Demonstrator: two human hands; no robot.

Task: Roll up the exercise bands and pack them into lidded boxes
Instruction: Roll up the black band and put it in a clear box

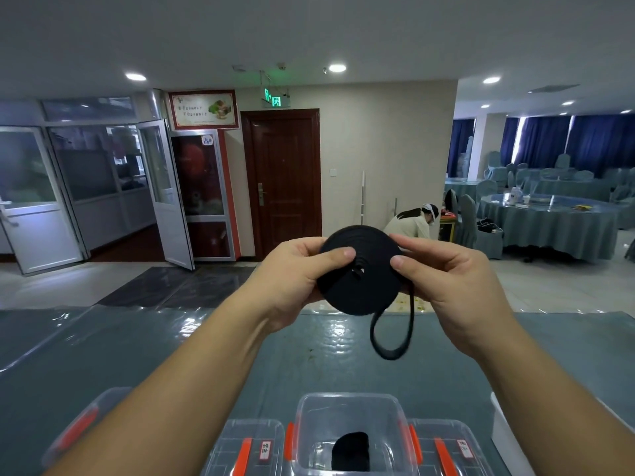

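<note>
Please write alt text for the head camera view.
Both hands, left hand and right hand, hold a nearly rolled black band above a table, its loose end hanging. Below stands an open clear box between lidded boxes.

Single head-worn wide-angle view, facing forward, slightly down; hands (371, 280) close at centre, surface (103, 345) below, room beyond.
</note>
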